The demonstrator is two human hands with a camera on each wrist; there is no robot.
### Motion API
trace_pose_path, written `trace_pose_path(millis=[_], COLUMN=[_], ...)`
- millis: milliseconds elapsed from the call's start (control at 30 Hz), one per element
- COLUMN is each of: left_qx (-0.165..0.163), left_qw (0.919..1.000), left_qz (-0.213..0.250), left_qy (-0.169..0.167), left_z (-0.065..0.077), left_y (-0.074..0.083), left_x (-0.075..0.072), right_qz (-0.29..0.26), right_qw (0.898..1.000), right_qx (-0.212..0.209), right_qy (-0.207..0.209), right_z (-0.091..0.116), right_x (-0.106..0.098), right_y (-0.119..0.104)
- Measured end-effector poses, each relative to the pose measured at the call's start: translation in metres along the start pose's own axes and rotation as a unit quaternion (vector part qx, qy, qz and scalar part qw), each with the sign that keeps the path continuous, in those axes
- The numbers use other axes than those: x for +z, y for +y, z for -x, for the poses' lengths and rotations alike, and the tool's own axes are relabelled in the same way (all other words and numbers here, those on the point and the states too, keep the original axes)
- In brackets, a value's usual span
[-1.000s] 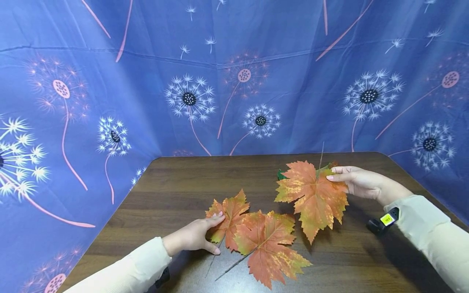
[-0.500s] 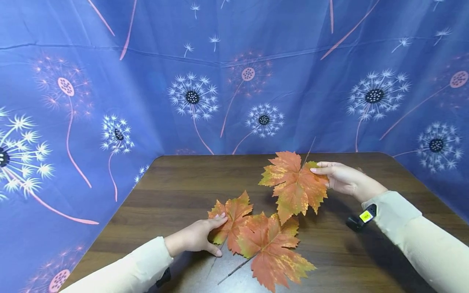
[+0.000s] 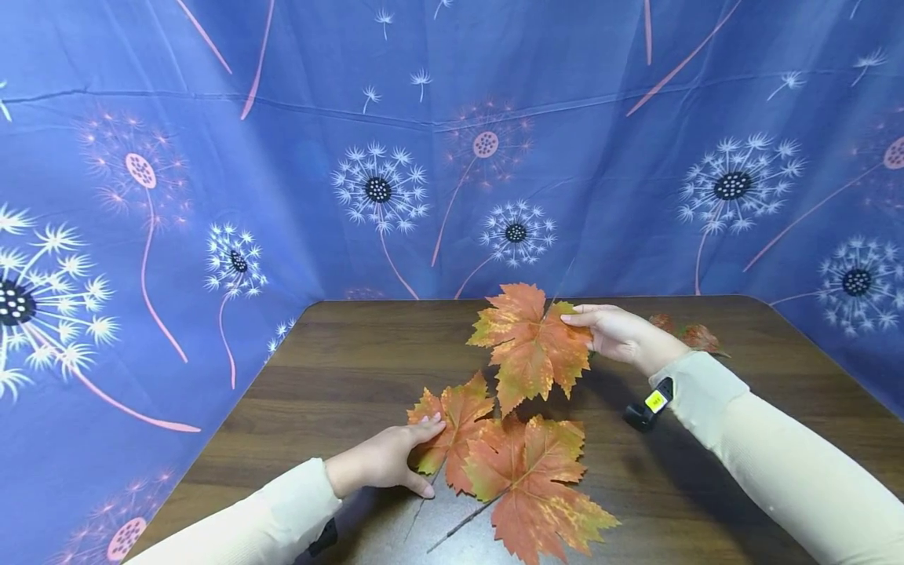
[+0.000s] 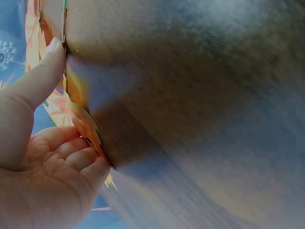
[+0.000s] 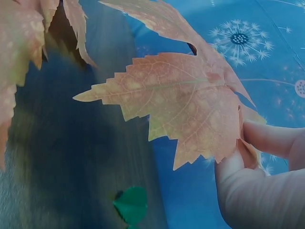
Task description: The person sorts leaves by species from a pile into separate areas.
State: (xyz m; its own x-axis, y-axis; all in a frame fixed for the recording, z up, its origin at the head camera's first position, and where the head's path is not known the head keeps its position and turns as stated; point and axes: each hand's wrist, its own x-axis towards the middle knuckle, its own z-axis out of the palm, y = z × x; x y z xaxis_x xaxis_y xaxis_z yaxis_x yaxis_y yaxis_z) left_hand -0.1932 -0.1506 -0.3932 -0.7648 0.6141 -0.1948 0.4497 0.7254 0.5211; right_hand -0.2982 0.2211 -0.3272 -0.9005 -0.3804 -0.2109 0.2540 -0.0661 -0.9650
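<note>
In the head view my right hand [image 3: 621, 333] pinches an orange-and-yellow artificial maple leaf [image 3: 526, 345] by its edge, thin stem pointing up and away. The right wrist view shows thumb and finger meeting on that leaf [image 5: 176, 95], its blade hanging over the table. On the left, my left hand [image 3: 384, 459] rests with spread thumb and fingers on a smaller maple leaf [image 3: 459, 416]; its thumb lies by the stem. Overlapping that leaf, a larger maple leaf [image 3: 537, 486] lies in front, dark stem toward me. In the left wrist view, fingertips touch a leaf edge [image 4: 86, 126].
The brown wooden table [image 3: 353, 353] backs onto a blue dandelion-print cloth [image 3: 282, 196]. Behind my right forearm lie reddish-brown leafy pieces [image 3: 699, 337]. A small green leaf [image 5: 131, 205] shows low in the right wrist view.
My right hand has carried its maple leaf leftward, close above the two lying leaves, uncovering the reddish pieces at the back right. My left hand stays on the smaller leaf.
</note>
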Motion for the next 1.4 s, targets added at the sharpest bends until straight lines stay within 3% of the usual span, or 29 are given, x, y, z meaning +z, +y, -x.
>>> trace_pose_path(millis=[533,733,933,1400], left_qx=[-0.006,-0.009,-0.012,-0.013], left_qw=[1.0,0.9999,0.9999,0.9999], left_qz=[-0.002,0.006,0.01,0.003], left_qy=[0.001,0.006,0.001,-0.002], left_z=[0.001,0.001,0.002,0.0], left_y=[0.001,-0.002,-0.002,0.001], left_x=[-0.001,0.0,0.0,-0.001], right_qz=[-0.023,-0.074,-0.102,-0.114], right_qw=[1.0,0.997,0.995,0.994], right_qx=[0.017,0.005,0.018,0.0], right_qy=[-0.001,-0.004,-0.001,0.002], right_z=[-0.032,-0.049,-0.064,-0.091], right_x=[0.018,0.03,0.04,0.047], right_y=[-0.004,-0.002,0.002,0.016])
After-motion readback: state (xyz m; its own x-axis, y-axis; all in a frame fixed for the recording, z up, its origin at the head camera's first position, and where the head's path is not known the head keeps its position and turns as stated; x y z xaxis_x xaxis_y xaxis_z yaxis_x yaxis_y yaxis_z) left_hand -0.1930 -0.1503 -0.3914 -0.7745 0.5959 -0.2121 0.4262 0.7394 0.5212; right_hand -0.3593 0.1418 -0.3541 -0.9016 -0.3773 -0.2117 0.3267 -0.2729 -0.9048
